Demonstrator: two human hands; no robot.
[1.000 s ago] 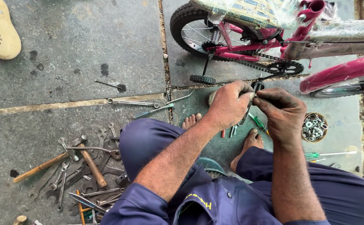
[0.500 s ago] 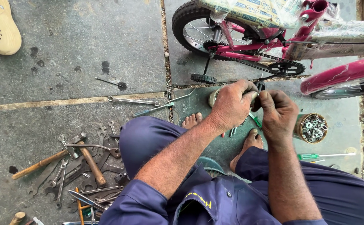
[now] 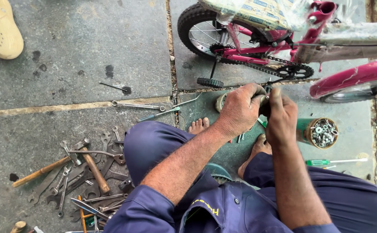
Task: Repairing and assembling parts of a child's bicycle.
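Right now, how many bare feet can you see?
2. One bare foot sits left of the left hand; the other foot lies under the right hand. Both are partly hidden.

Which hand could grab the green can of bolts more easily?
Probably the right hand. The green can stands just beside it on that side, while the left hand sits farther off, and both are wrapped around a small dark part.

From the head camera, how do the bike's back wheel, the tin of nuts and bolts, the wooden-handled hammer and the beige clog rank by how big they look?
1. Back wheel, partly hidden by the wrapped seat.
2. Hammer, long but thin.
3. Beige clog, cut off by the frame edge, so its rank against the hammer is unsure.
4. Tin of nuts and bolts.
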